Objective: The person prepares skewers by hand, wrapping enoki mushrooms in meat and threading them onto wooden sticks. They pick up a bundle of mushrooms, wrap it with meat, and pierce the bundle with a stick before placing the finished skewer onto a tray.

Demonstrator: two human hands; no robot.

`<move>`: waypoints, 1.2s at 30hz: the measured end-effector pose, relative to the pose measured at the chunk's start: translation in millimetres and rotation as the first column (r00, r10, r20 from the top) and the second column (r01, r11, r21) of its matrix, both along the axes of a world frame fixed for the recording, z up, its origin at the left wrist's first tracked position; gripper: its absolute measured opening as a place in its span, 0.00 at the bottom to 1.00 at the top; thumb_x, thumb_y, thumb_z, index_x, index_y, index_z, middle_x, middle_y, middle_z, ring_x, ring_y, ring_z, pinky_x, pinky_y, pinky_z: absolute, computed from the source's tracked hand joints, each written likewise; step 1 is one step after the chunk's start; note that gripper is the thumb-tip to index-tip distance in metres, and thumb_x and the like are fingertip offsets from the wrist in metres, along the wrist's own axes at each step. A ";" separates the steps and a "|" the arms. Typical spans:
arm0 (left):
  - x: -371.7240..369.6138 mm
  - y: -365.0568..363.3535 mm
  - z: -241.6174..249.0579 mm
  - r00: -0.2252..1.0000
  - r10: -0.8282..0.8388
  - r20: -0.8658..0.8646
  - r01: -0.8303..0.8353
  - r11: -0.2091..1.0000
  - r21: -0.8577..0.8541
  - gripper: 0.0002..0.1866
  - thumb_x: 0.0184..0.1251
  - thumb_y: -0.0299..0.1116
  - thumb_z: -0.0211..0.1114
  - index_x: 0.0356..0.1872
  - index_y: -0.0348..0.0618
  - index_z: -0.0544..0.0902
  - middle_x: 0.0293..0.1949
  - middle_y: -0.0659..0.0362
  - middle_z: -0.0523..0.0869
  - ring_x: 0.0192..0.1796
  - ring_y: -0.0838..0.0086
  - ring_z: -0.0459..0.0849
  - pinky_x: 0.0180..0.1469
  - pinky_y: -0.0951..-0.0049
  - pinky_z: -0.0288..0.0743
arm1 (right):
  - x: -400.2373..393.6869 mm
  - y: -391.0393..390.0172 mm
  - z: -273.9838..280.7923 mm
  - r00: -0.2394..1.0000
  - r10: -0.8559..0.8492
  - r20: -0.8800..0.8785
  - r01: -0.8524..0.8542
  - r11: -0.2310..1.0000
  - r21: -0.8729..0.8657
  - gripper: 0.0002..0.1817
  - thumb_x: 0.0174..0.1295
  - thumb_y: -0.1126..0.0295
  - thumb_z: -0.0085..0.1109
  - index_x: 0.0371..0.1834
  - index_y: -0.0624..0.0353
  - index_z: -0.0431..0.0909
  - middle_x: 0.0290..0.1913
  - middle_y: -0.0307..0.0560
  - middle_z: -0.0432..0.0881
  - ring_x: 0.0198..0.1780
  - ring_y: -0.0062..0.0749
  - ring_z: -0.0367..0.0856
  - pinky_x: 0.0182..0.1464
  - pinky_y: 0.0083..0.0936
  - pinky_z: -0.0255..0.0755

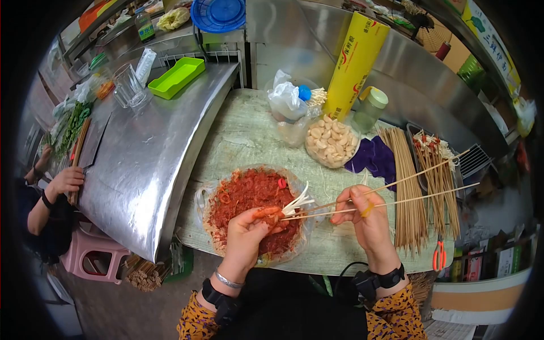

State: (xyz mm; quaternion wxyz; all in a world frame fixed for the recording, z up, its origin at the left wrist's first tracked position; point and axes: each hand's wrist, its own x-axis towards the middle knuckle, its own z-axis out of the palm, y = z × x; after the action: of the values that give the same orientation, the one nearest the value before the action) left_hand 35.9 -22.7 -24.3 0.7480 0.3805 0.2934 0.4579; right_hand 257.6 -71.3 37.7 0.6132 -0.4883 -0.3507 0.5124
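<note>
Above a bowl of red, sauce-coated meat [238,195], my left hand [247,235] pinches a red-coated meat slice [267,213] around a small bunch of white enoki mushrooms [298,200]. Two thin bamboo skewers [436,191] run from that roll out to the right and spread apart at their far ends. Curled fingers of my right hand [368,218] are closed around the skewers; their exact grip is partly hidden. A yellow band [368,209] shows at a finger of this hand.
Peeled garlic [331,141] fills a bag behind the bowl, near a purple cloth [373,157] and a yellow film box [357,65]. Bare skewers [403,198], filled skewers [433,153] and orange scissors [439,256] lie right. Another person's hand [68,180] is beside the metal counter [153,136].
</note>
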 end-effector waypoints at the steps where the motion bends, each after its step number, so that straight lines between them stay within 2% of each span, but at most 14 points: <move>1: -0.3 0.0 0.1 1.000 -0.004 0.018 0.005 1.000 -0.025 0.13 0.61 0.20 0.55 0.47 0.28 0.77 0.43 0.51 0.83 0.46 0.64 0.83 0.49 0.67 0.79 | -0.2 -0.2 1.0 1.000 0.000 0.000 0.000 1.000 0.000 0.17 0.69 0.60 0.46 0.34 0.65 0.74 0.26 0.46 0.78 0.25 0.30 0.81 0.29 0.21 0.77; 7: -8.0 2.0 0.3 0.988 -0.072 0.137 0.100 0.972 -0.212 0.13 0.61 0.22 0.57 0.46 0.30 0.78 0.41 0.49 0.83 0.44 0.59 0.84 0.48 0.65 0.80 | 1.4 -3.6 12.6 0.993 0.096 0.068 -0.097 0.995 0.017 0.16 0.70 0.61 0.45 0.36 0.66 0.74 0.29 0.44 0.78 0.29 0.28 0.82 0.34 0.20 0.76; 11: -8.0 -1.1 3.5 0.989 -0.073 0.126 0.098 0.974 -0.206 0.12 0.61 0.22 0.57 0.46 0.30 0.78 0.41 0.49 0.83 0.43 0.59 0.84 0.47 0.64 0.81 | 0.3 -7.3 17.9 0.975 0.138 0.175 -0.151 0.986 0.066 0.17 0.70 0.62 0.45 0.35 0.67 0.75 0.29 0.45 0.78 0.30 0.28 0.81 0.35 0.21 0.76; 13: -8.4 -1.0 3.5 0.987 -0.056 0.150 0.086 0.976 -0.202 0.12 0.63 0.19 0.54 0.46 0.31 0.78 0.43 0.51 0.83 0.47 0.61 0.82 0.50 0.64 0.80 | 0.8 -10.7 18.5 0.965 0.150 0.214 -0.172 0.981 0.087 0.17 0.70 0.62 0.44 0.35 0.67 0.75 0.30 0.45 0.78 0.30 0.29 0.81 0.35 0.21 0.76; 15: -7.7 -1.6 3.7 0.981 0.012 0.195 0.031 0.976 -0.215 0.11 0.63 0.19 0.54 0.46 0.31 0.78 0.43 0.51 0.82 0.48 0.61 0.82 0.50 0.64 0.80 | 2.1 -17.8 16.7 0.987 0.076 0.139 -0.102 0.977 0.188 0.17 0.70 0.62 0.44 0.35 0.68 0.75 0.30 0.47 0.77 0.30 0.31 0.81 0.35 0.23 0.77; 19: -5.4 -1.9 7.2 0.951 0.145 0.272 -0.063 0.956 -0.287 0.12 0.65 0.21 0.53 0.48 0.32 0.76 0.45 0.50 0.81 0.49 0.61 0.81 0.50 0.63 0.79 | -4.3 -30.7 2.2 0.992 -0.004 0.126 -0.031 0.960 0.280 0.17 0.69 0.63 0.43 0.35 0.69 0.74 0.32 0.50 0.75 0.31 0.34 0.81 0.36 0.26 0.77; 22: -2.8 -4.4 5.4 0.938 0.167 0.304 -0.070 0.949 -0.307 0.12 0.66 0.23 0.53 0.49 0.33 0.75 0.46 0.50 0.81 0.50 0.61 0.81 0.51 0.63 0.78 | -12.6 -34.4 -7.1 0.994 -0.003 0.111 -0.031 0.951 0.307 0.17 0.69 0.63 0.44 0.36 0.70 0.74 0.37 0.51 0.74 0.31 0.35 0.81 0.38 0.28 0.77; 26: -0.1 -7.3 4.5 0.933 0.187 0.309 -0.084 0.944 -0.318 0.12 0.67 0.23 0.52 0.50 0.34 0.74 0.47 0.51 0.81 0.51 0.62 0.80 0.53 0.63 0.77 | -23.8 -34.8 -11.0 0.992 -0.029 0.119 -0.015 0.935 0.353 0.17 0.69 0.63 0.44 0.36 0.70 0.74 0.36 0.51 0.74 0.32 0.36 0.81 0.40 0.28 0.77; 29: 0.9 -8.2 5.8 0.930 0.190 0.316 -0.081 0.941 -0.328 0.12 0.67 0.23 0.51 0.50 0.34 0.74 0.47 0.52 0.81 0.51 0.63 0.80 0.53 0.64 0.77 | -27.2 -37.3 -12.4 0.987 -0.028 0.157 -0.031 0.932 0.360 0.17 0.70 0.63 0.43 0.36 0.70 0.74 0.37 0.51 0.74 0.32 0.36 0.81 0.41 0.28 0.76; 31: 1.7 -8.3 4.4 0.931 0.215 0.296 -0.110 0.936 -0.336 0.13 0.67 0.25 0.52 0.51 0.36 0.74 0.48 0.52 0.81 0.50 0.64 0.81 0.50 0.67 0.80 | -26.2 -40.5 -14.1 0.924 -0.075 0.375 -0.085 0.916 0.393 0.17 0.69 0.64 0.43 0.35 0.69 0.73 0.36 0.53 0.73 0.31 0.35 0.80 0.37 0.28 0.78; 36: 1.3 -9.7 5.4 0.925 0.238 0.295 -0.133 0.933 -0.335 0.13 0.67 0.25 0.52 0.51 0.37 0.74 0.47 0.53 0.81 0.50 0.66 0.81 0.50 0.69 0.79 | -28.8 -45.8 -8.0 0.915 -0.084 0.395 -0.084 0.917 0.389 0.18 0.69 0.62 0.43 0.34 0.69 0.74 0.37 0.52 0.73 0.32 0.36 0.81 0.37 0.28 0.78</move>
State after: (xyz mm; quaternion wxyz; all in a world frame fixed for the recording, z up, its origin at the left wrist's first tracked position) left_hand 37.3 -32.4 -18.9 0.7893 0.1467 0.2665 0.5333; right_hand 228.7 -117.1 29.7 0.6138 -0.4482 -0.5665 0.3185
